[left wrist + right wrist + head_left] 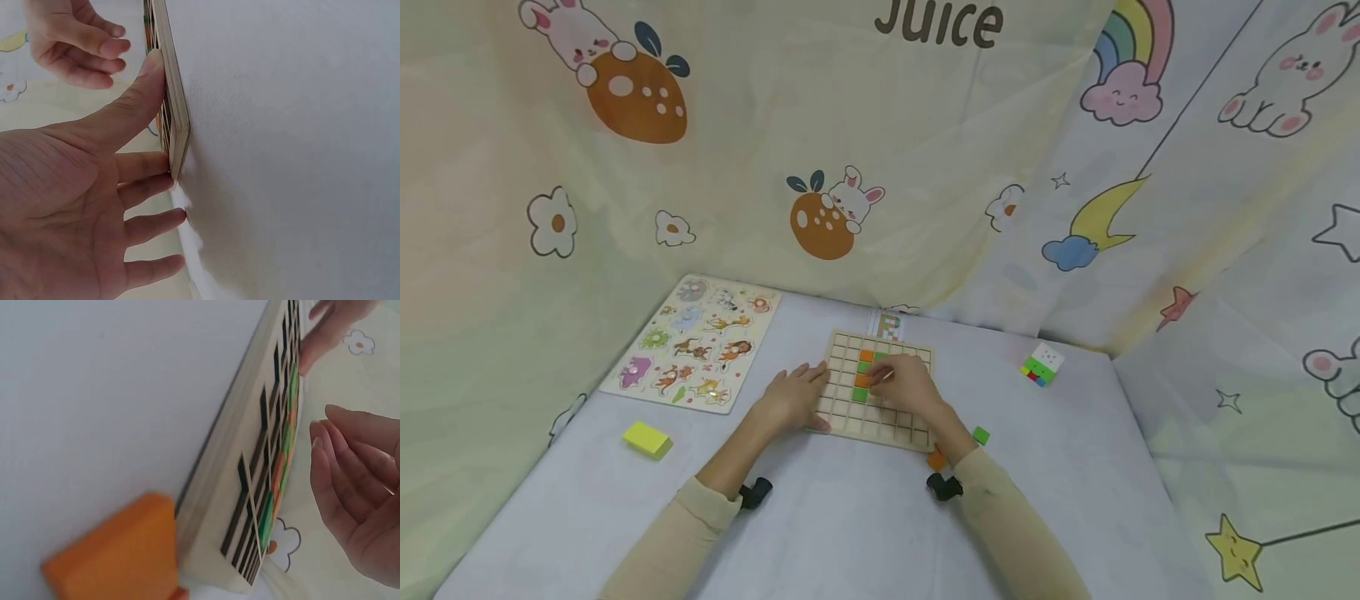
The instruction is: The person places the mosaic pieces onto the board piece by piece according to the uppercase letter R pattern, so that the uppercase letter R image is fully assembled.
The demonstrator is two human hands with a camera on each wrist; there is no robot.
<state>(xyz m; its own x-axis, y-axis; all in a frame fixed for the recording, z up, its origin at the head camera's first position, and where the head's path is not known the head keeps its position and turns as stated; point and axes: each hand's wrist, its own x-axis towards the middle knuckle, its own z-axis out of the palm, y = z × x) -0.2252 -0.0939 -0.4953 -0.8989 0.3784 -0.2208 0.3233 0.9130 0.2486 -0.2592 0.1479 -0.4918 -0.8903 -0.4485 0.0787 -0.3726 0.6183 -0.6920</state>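
A wooden grid board (880, 427) lies on the white table, with orange tiles (862, 381) and green tiles (860, 395) in some of its squares. My left hand (793, 398) rests at the board's left edge. In the left wrist view, its thumb and fingers lie extended against the board (178, 119). Over the tiles hovers my right hand (907, 385), hiding part of the grid. The right wrist view shows that hand (359, 487) bent loosely above the board, nothing visible between thumb and fingers. A loose orange block (115, 550) sits by the board's near right corner.
A small green block (981, 435) lies right of the board, a colored cube (1042, 364) farther back. Behind the board is a pattern card (890, 325). On the left are an animal puzzle board (700, 342) and a yellow block (647, 439). Printed cloth hangs behind.
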